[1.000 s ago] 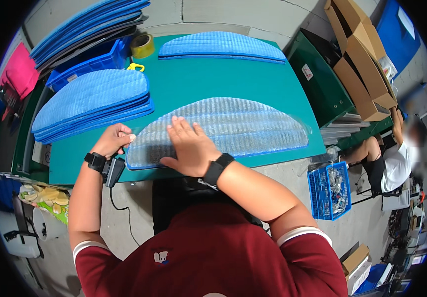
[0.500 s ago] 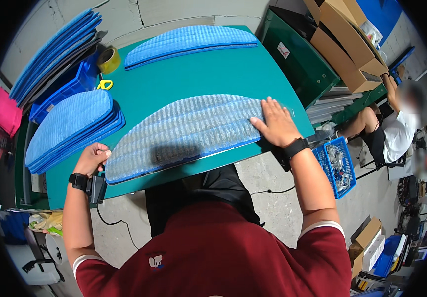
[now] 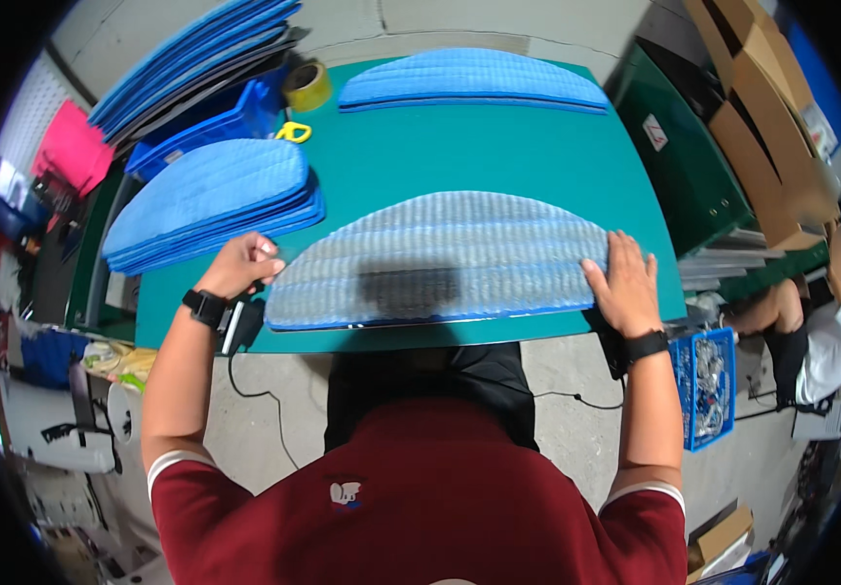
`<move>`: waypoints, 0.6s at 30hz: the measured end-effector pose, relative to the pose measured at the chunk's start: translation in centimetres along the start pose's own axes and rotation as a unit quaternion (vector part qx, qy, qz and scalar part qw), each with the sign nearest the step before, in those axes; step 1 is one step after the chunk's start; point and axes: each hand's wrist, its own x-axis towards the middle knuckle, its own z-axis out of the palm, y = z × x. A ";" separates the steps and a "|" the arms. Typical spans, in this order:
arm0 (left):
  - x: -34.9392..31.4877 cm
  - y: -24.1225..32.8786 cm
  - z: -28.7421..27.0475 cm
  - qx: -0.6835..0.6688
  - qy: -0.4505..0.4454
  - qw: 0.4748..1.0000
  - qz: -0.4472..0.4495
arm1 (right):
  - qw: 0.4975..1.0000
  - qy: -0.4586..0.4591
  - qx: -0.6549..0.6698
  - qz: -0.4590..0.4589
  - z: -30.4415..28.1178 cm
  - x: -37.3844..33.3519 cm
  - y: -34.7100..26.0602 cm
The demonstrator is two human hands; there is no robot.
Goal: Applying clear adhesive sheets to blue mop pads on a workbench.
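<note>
In front of me on the green tabletop (image 3: 382, 156) lies a half-moon mop pad (image 3: 498, 234) with a greyish, ribbed, slightly shiny face and a blue lower edge. It looks covered by clear film, though blur hides the detail. My left hand (image 3: 245, 265) is beside its left end, thumb and fingers pinched together. What they hold, if anything, is too small to make out. My right hand (image 3: 627, 288) rests with fingers stretched out on the pad's right end. A dark shadow falls across the pad's middle.
Blue mop pads lie stacked at left (image 3: 216, 190) and far back (image 3: 469, 78). A blue bin (image 3: 201, 132), yellow tape roll (image 3: 306, 88) and yellow-handled scissors (image 3: 293, 132) stand behind. Rightward are a green cabinet (image 3: 674, 136), cardboard boxes (image 3: 762, 127), a blue basket (image 3: 727, 390) and a seated person (image 3: 825, 341).
The whole view has shifted, so the table and pads appear farther right. The pad stays before me, with my left hand still at its left end and my right hand on its right end.
</note>
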 end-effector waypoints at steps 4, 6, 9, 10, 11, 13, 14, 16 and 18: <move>-1.0 4.3 -1.4 0.047 0.011 0.999 0.025 | 1.000 0.003 -0.009 0.004 0.2 -0.1 0.0; -1.4 7.1 -2.0 0.039 0.011 0.998 0.047 | 1.000 0.009 -0.003 -0.001 0.2 -0.1 0.0; -1.8 12.2 -3.6 -0.001 0.006 0.992 0.123 | 1.000 0.015 -0.006 -0.001 0.2 -0.3 0.0; -1.9 14.1 -4.0 -0.005 -0.005 0.988 0.156 | 1.000 0.015 -0.010 -0.003 0.3 -0.3 0.0; -1.9 15.9 -4.4 -0.012 -0.023 0.980 0.195 | 1.000 0.021 -0.008 0.000 0.3 -0.4 0.0; -1.7 19.6 -4.8 -0.028 -0.023 0.963 0.268 | 1.000 0.030 -0.004 -0.001 0.5 -0.4 0.0; -1.9 21.5 -5.1 -0.048 -0.003 0.955 0.293 | 0.999 0.034 -0.002 0.000 0.5 -0.4 0.0; -2.6 25.6 -5.4 -0.080 0.003 0.934 0.349 | 0.999 0.045 0.007 0.003 0.7 -0.5 0.2; -4.1 29.4 -4.8 -0.114 0.048 0.915 0.383 | 0.999 0.053 0.013 -0.004 0.8 -0.6 0.3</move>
